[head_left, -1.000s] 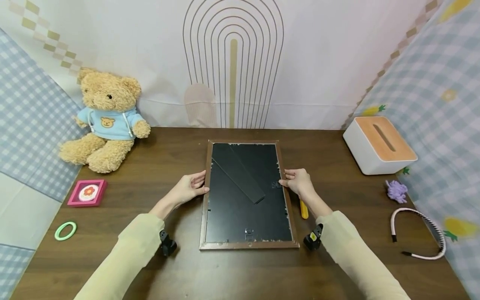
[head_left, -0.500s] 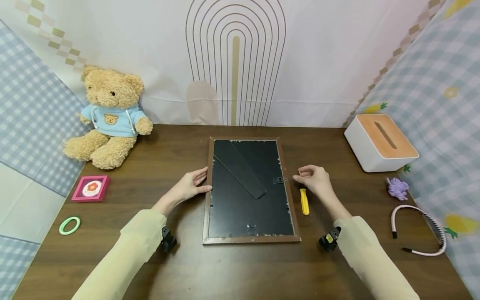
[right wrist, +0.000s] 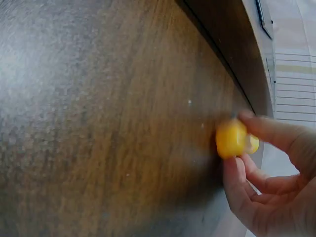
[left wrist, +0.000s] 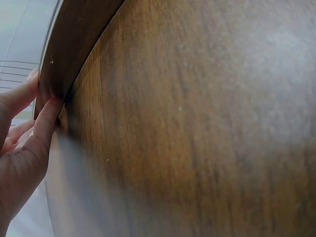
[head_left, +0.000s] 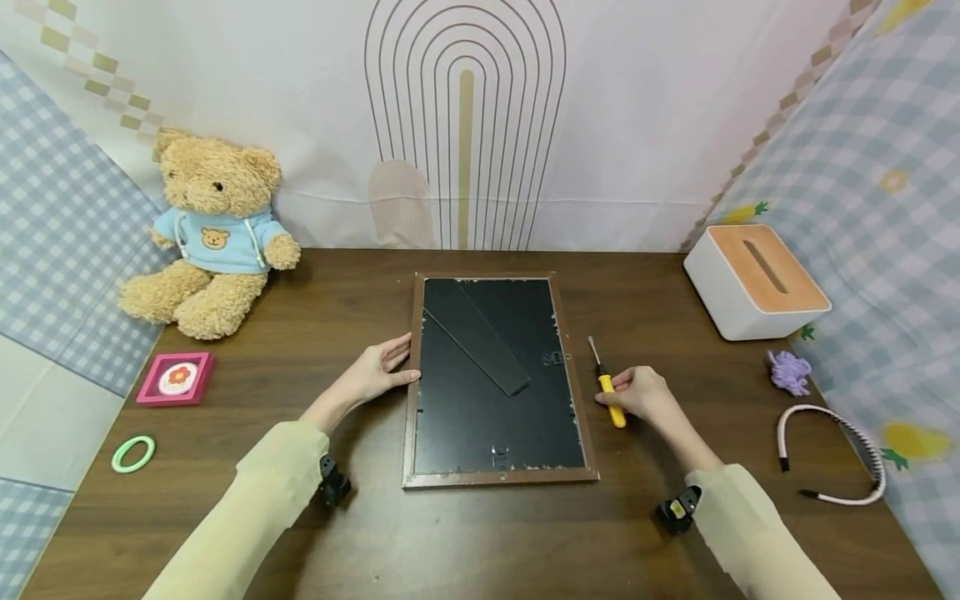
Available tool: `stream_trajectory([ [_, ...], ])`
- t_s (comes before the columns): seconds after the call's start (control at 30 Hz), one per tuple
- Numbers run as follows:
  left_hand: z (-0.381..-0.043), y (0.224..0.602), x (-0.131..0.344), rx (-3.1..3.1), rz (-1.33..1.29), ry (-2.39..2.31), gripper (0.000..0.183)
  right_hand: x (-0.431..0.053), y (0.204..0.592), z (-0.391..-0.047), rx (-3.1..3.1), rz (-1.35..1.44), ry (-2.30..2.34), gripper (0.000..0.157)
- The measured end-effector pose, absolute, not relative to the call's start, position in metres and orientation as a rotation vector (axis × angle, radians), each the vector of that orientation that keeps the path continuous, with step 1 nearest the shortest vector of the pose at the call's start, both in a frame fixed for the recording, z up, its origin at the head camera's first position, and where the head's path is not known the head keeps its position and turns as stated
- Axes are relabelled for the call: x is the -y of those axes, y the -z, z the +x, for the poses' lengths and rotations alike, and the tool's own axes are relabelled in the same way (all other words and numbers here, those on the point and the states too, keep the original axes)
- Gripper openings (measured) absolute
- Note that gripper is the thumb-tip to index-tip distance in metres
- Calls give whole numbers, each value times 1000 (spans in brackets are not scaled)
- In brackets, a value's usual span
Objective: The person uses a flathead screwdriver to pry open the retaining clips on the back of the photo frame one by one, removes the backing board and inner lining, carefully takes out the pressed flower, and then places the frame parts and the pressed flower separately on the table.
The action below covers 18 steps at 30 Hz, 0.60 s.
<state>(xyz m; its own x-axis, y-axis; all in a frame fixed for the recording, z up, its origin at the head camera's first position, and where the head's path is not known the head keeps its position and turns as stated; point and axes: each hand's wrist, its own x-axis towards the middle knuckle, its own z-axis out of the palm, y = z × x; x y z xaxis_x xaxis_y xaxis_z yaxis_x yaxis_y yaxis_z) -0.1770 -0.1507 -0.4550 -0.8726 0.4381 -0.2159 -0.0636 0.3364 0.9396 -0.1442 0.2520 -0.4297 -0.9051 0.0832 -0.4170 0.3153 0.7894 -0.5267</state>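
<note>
A picture frame (head_left: 501, 379) lies back side up on the brown table, with a black backing board and a folded stand leg (head_left: 483, 346). At its left edge, my left hand (head_left: 367, 375) has the thumb on the upper rim and a fingertip low against the side, as the left wrist view shows. To the right of the frame, my right hand (head_left: 641, 392) pinches the yellow handle of a screwdriver (head_left: 611, 400) between thumb and fingers. Its metal shank points away from me. In the right wrist view, the handle (right wrist: 231, 138) is blurred and its shank is hidden.
A teddy bear (head_left: 217, 242), a pink box (head_left: 175, 379) and a green ring (head_left: 133, 454) are on the left. A tissue box (head_left: 757, 283), a purple scrunchie-like item (head_left: 789, 372) and a headband (head_left: 870, 454) are on the right.
My right hand has left the frame's right edge, moved right and toward me, and taken hold of the screwdriver, whose handle now slants slightly more. The left hand stays at the frame's left edge.
</note>
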Motion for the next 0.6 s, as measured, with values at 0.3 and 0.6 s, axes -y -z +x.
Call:
stream_trajectory([
  [0.3,-173,460,146,-2210,296,-1640,69,-273,443,-149,-2901,177,994,31],
  [0.6,-166,459,157,-2100,416,-1612,86,-266,435,-150,-3001,-94,1125,27],
])
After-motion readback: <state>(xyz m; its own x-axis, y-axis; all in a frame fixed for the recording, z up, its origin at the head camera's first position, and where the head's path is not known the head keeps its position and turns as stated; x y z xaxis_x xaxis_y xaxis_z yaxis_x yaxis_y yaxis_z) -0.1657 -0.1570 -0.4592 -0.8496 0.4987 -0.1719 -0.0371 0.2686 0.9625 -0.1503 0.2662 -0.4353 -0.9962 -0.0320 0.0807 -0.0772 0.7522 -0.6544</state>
